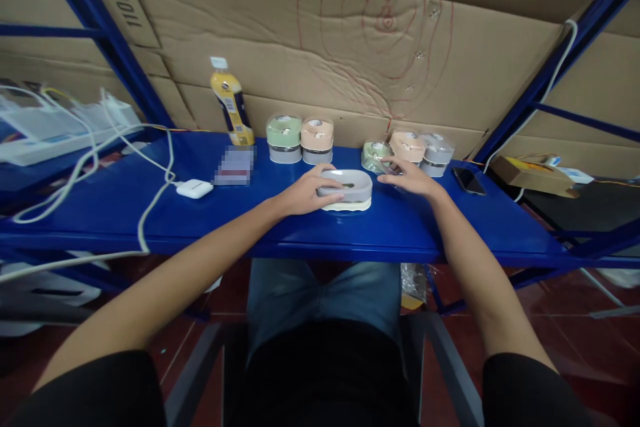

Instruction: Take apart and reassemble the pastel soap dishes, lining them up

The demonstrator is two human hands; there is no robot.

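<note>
A grey oval dish [357, 195] with pale inner walls and a small dark mark in its floor sits on a cream, wavy-edged base [345, 205] near the table's front. My left hand [313, 190] is closed round its left end, thumb on the near side and fingers over the far rim. To the right of the dish, my right hand [413, 179] hovers with fingers apart, close to a low green box [376, 156]. Something clear or greyish shows under its fingers, too blurred to name. Just behind that hand are a peach box [407, 145] and a grey box [437, 153].
At the back left stand a green box [284, 137], another peach box [317, 140] and a yellow drink bottle [233, 107]. A white charger [194, 188] with a cable lies left. A phone [469, 180] and an open carton [533, 177] are right. Cardboard [280, 33] walls the back.
</note>
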